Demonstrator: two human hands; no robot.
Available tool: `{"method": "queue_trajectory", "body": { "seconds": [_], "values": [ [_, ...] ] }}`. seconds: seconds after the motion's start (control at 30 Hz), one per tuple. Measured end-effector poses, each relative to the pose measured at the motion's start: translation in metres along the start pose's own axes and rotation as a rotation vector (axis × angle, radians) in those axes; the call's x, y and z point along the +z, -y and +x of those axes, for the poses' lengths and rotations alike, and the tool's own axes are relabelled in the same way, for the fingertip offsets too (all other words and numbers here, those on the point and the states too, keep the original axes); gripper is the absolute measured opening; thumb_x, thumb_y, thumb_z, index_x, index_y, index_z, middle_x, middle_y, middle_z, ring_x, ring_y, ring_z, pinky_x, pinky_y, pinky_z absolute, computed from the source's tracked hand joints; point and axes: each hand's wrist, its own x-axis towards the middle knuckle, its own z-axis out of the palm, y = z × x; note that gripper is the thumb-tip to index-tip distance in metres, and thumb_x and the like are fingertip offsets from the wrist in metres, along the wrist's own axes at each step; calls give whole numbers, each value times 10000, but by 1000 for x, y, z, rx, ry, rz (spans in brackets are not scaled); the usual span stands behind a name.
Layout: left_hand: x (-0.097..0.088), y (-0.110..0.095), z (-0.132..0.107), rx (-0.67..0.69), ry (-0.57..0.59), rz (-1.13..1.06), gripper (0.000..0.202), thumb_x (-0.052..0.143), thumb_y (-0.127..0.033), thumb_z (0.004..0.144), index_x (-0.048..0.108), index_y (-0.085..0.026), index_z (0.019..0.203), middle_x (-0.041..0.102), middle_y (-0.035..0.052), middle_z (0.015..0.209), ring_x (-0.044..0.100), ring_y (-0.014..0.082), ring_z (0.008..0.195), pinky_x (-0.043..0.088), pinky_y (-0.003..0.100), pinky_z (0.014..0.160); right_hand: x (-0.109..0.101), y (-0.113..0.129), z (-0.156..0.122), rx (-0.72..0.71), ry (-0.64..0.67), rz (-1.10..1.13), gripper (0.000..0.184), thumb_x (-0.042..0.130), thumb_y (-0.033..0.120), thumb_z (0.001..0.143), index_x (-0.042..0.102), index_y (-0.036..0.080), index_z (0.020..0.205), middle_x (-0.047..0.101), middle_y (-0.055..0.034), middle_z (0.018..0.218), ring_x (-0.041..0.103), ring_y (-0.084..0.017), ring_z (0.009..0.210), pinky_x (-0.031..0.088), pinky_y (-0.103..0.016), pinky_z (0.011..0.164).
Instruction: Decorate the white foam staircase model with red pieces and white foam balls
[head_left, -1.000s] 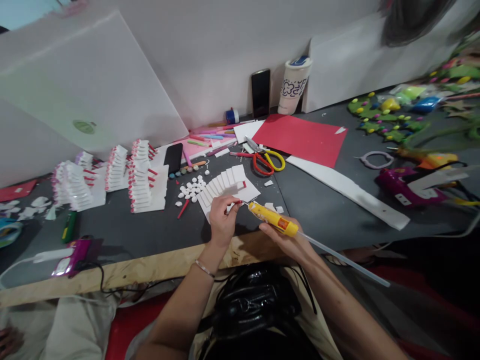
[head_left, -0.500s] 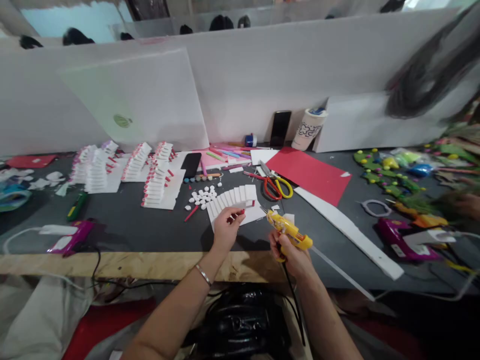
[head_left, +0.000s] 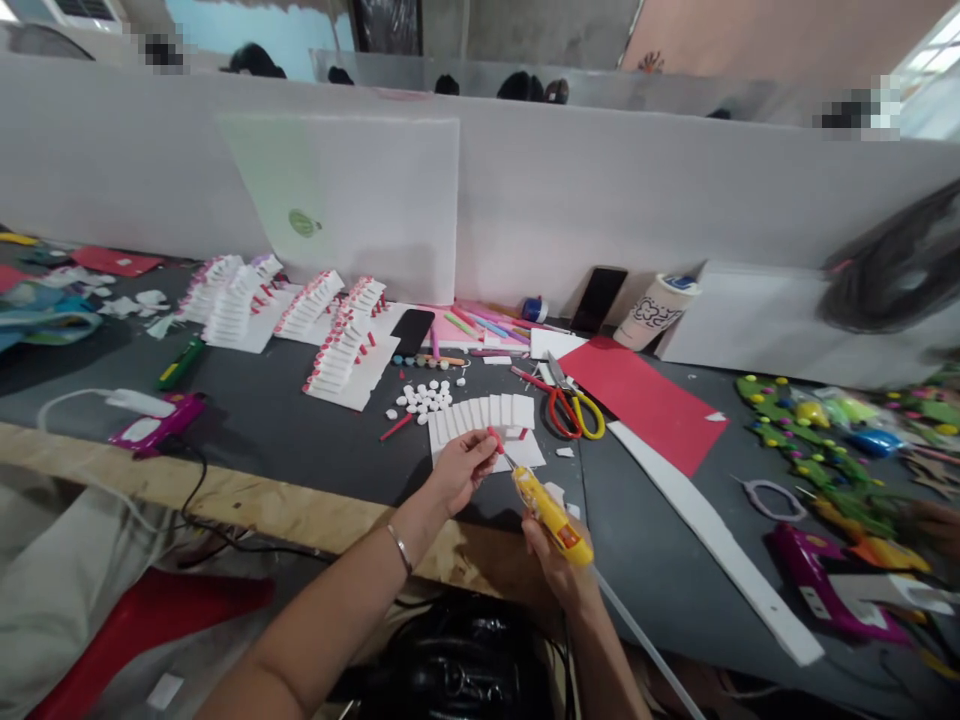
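Head view: your right hand [head_left: 556,565] closes its fingers around the light, rigid yellow hot glue gun [head_left: 551,517]; your left hand [head_left: 456,472] pinches a small, light red piece [head_left: 495,438] between its fingers; hold it by the edges.

Pinching a red stick [head_left: 494,438] in the left hand [head_left: 457,472], just above a white foam strip [head_left: 480,418] lying on the table [head_left: 262,450]. Gripping a yellow glue gun [head_left: 551,515] in the right hand [head_left: 559,565], nozzle just beside the stick. Scissors [head_left: 574,412] and white discs [head_left: 424,400] lying nearby.
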Motion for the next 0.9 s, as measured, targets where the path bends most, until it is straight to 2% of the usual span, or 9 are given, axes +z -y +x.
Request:
{"method": "queue_trajectory", "body": {
  "seconds": [0.17,0.37,0.6,0.77,0.9],
  "values": [
    [0,0,0,1,14,-35,451,950,-397,460,645,-118,639,539,-26,566,381,35,513,214,160,432,0,-2,-2,-26,6,-38,311,675,514,795,657,208,748,657,-27,597,582,-163,492,512,-273,497],
    [-2,-2,-2,-63,32,-40,456,947,-413,471,644,-118,640,522,-31,561,369,25,500,197,151,429,-1,-2,-2,-87,33,-110,309,643,505,833,640,215,725,627,-9,564,569,-158,465,490,-267,459],
    [-2,-3,-3,-113,79,-26,441,935,-427,504,654,-122,652,500,-38,545,342,24,480,159,165,420,0,-15,-2,-200,-26,-225,318,598,497,880,663,228,724,658,-18,589,600,-169,481,505,-274,449],
    [-5,-1,-1,-124,91,-64,410,936,-385,529,679,-109,690,512,-29,575,374,27,510,187,166,436,-1,-22,-2,-248,-5,-309,286,559,449,918,677,239,764,682,-22,629,638,-175,533,522,-271,492],
    [-6,0,0,-116,77,-107,411,948,-351,512,692,-101,715,531,-20,610,403,32,541,211,163,445,1,-27,-3,-288,-66,-327,267,570,439,920,692,232,803,691,-28,641,656,-184,566,533,-273,541]
  ]
}}
